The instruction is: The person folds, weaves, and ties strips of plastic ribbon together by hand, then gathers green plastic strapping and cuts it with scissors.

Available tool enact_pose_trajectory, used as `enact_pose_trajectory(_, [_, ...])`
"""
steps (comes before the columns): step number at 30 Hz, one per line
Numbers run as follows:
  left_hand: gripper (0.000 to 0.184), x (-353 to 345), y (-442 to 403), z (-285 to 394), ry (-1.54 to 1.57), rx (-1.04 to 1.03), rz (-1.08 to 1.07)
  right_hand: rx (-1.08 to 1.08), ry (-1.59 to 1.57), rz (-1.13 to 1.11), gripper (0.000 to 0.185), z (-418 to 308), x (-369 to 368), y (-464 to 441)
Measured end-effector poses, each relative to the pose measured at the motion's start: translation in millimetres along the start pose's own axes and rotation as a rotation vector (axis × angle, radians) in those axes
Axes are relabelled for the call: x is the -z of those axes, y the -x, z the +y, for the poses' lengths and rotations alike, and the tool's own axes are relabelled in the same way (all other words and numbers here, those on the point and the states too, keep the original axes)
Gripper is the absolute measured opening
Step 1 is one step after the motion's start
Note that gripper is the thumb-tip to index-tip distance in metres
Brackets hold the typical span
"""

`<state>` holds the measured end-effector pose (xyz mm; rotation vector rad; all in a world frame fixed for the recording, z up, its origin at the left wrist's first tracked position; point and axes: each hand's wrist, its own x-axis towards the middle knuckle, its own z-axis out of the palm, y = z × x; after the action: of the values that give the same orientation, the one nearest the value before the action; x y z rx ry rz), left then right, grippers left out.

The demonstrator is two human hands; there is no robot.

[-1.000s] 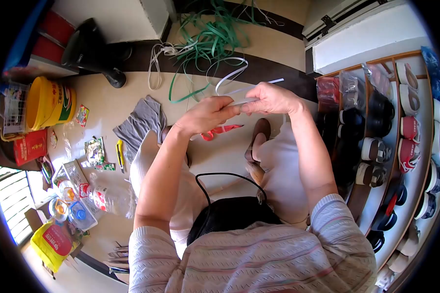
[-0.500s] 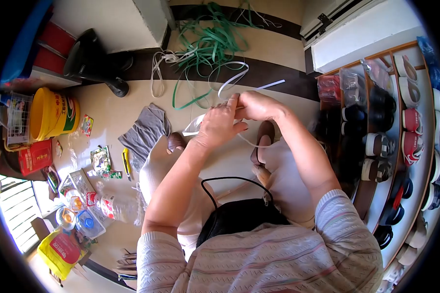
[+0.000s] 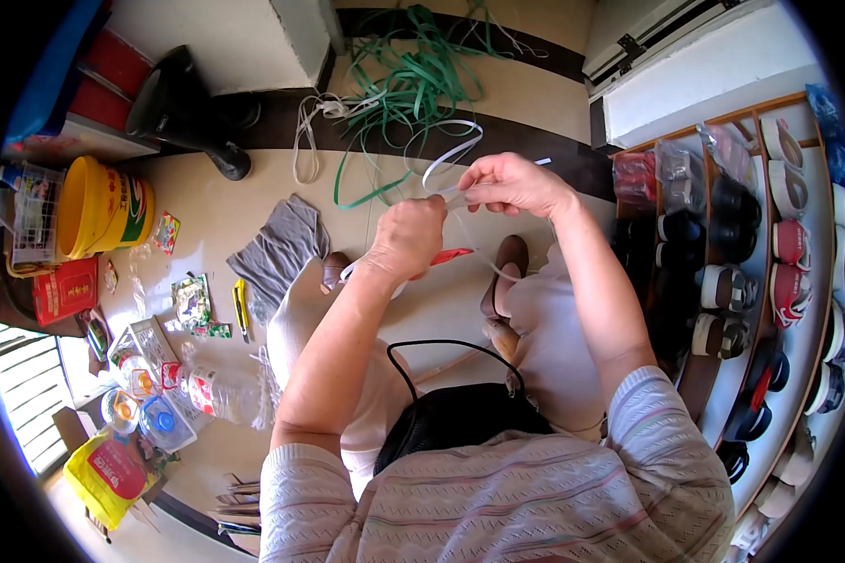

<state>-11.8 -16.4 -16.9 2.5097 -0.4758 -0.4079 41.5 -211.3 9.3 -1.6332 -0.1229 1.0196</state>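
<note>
My left hand [image 3: 407, 236] is closed in a fist around a white plastic strap [image 3: 454, 198]. A red pointed object [image 3: 449, 256] sticks out beneath that fist; its kind is unclear. My right hand [image 3: 518, 186], a little higher and to the right, pinches the same strap between thumb and fingers. The stretch between both hands is short, and part of it is hidden by my fingers. Beyond them the white strap curves over the floor, close to a tangled heap of green plastic strapping [image 3: 413, 80].
A grey cloth [image 3: 282, 249] and a yellow utility knife [image 3: 242, 310] lie left of my legs. Farther left stand a yellow bucket [image 3: 103, 208], a black boot [image 3: 183, 113] and plastic bottles [image 3: 218, 392]. A shoe rack [image 3: 714, 394] lines the right side. A black bag [image 3: 460, 422] rests at my lap.
My hands have moved apart from being together, the right one rising to the right. The strap between them and the red object under my left hand now show.
</note>
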Motion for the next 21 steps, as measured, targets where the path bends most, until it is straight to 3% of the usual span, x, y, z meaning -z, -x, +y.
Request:
enact_pose_trajectory(4, [0.016,8,-4,-21,-0.064,0.047,0.202,0.088,0.118,0.062,0.022,0,1,5])
enact_pose_trajectory(7, [0.018,25,-7,-28,-0.031,0.300,0.271,0.139,0.492,0.317,0.020,9,-9,-3])
enact_pose_trajectory(9, [0.016,28,-7,-29,-0.101,0.350,0.194,0.315,0.734,0.392,0.024,12,-24,-1])
enact_pose_trajectory(11, [0.017,26,-8,-31,-0.169,0.384,0.079,0.308,0.888,0.307,0.026,10,-35,7])
enact_pose_trajectory(14, [0.018,13,0,-31,-0.254,0.229,-0.115,0.313,0.888,0.289,0.023,4,-30,14])
enact_pose_trajectory(17, [0.019,-8,1,-21,-0.266,-0.079,-0.516,0.328,0.763,0.225,0.016,1,-11,15])
enact_pose_trajectory(20, [0.017,-9,7,-14,0.324,-0.355,-0.623,0.348,0.484,0.092,0.017,15,5,7])
enact_pose_trajectory(21, [0.016,0,6,-10,0.513,-0.260,-0.652,0.318,0.403,0.075,0.019,14,6,6])
